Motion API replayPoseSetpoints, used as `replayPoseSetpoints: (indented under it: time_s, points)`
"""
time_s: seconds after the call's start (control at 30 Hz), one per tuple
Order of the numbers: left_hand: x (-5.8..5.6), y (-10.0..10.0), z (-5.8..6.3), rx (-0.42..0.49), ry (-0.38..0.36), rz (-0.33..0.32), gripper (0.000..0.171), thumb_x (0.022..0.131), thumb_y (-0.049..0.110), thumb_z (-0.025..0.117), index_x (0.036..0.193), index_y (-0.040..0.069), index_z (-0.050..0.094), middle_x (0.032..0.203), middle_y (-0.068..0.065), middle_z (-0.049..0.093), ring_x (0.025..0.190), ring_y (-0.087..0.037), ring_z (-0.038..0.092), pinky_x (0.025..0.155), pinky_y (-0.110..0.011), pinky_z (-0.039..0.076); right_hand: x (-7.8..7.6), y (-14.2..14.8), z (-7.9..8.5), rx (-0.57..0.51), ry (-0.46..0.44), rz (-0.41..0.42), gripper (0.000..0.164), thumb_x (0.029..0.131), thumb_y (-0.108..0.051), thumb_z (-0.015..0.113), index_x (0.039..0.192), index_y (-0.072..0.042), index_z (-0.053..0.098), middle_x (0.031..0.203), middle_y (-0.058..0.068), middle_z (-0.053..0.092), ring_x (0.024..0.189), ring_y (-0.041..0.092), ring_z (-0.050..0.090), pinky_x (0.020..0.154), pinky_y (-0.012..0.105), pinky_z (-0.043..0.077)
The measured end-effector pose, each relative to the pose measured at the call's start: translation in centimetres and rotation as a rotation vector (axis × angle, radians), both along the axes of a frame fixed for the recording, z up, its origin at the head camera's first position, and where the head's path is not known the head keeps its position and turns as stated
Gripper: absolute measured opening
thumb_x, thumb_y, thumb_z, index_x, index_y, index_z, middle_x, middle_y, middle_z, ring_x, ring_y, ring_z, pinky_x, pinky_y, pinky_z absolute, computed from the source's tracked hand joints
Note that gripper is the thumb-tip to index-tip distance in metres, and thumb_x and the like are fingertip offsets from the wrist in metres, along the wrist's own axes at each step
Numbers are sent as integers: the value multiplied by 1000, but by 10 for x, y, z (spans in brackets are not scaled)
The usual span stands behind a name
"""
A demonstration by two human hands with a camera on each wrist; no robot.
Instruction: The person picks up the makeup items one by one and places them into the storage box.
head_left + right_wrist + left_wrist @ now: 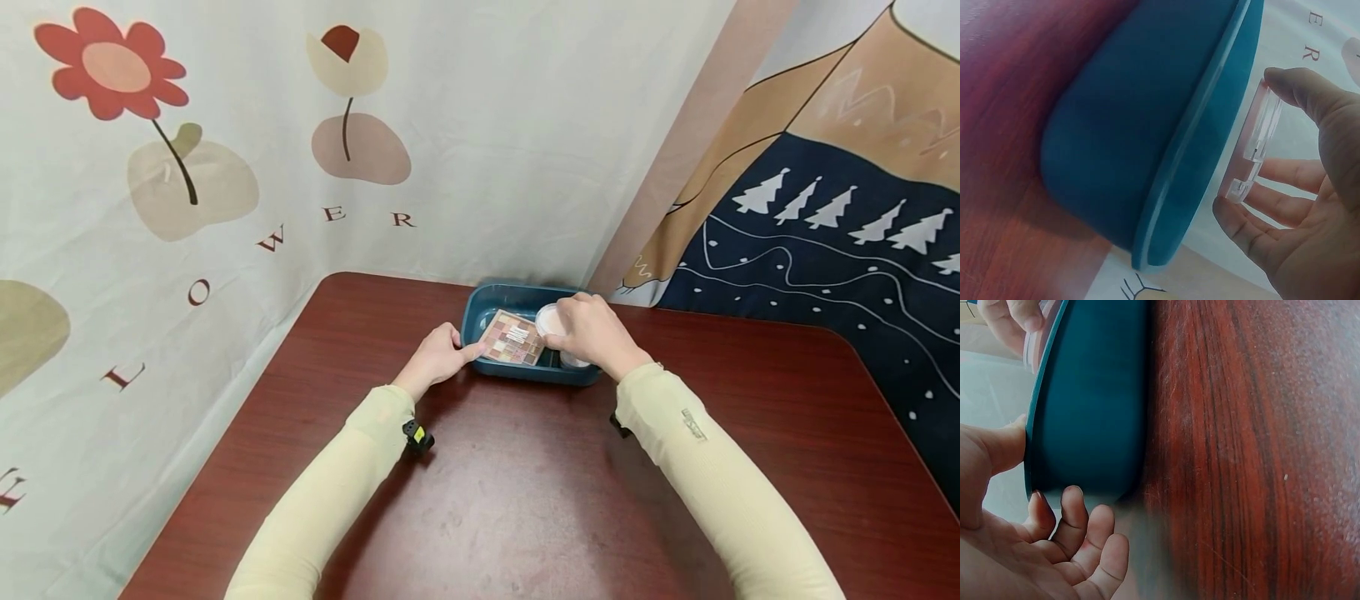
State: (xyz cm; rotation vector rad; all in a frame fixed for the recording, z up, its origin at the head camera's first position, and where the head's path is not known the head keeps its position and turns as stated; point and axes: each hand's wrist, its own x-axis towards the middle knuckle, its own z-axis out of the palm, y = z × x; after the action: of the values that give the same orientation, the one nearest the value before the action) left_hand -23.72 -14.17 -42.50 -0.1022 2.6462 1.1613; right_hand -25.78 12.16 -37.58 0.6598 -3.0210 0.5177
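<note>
A blue plastic basin [525, 377] stands on the table near its back edge. Its left end is in the grip of my left hand [438, 357], thumb at the rim and fingers curled against the outer wall in the left wrist view. My right hand [592, 329] pinches a round compact [1250, 140] with a clear plastic case by its edges, just above the basin's right part. Inside the basin an eyeshadow palette [512, 337] with many coloured squares lies tilted. Below my right hand, a pale round item [573, 360] in the basin is partly hidden.
The reddish-brown wooden table [510, 500] stretches in front of the basin and to both sides. Close behind it hangs a white curtain [480, 167] with flower prints. A dark blue cloth [810, 233] with white trees hangs at the back right.
</note>
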Motion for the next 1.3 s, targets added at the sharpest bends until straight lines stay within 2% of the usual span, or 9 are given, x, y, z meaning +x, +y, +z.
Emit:
replayPoseSetpoints:
  time_s: [0.4,0.77,0.97,1.3]
  points:
    - [-2,-4,-3,-8,10,-26,45,98,44,70,95,6,46,91,-11,47,89,-29,50,80,-40,41,-10,-9,2,18,5,30,55,85,-33,81,124,3,67,111,23,66,100,39,62,84,48,54]
    - [-3,-2,-3,-2,8,-29,44,98,43,70,95,6,45,89,-10,47,88,-28,50,78,-39,40,-15,-16,2,60,-109,9,62,90,-35,79,135,3,61,121,23,64,111,40,60,91,49,51]
    - [-2,-2,-3,11,-1,-20,46,97,45,70,96,6,45,92,-11,47,88,-28,50,78,-39,41,-19,-19,-2,44,-141,7,61,89,-35,80,134,3,62,121,23,65,108,38,62,91,48,52]
    - [-1,-2,-3,8,-6,-23,46,98,45,70,96,6,45,90,-10,46,87,-28,49,77,-39,40,-21,-30,-10,51,-246,-9,64,90,-35,78,138,3,58,126,21,63,105,31,58,90,43,51]
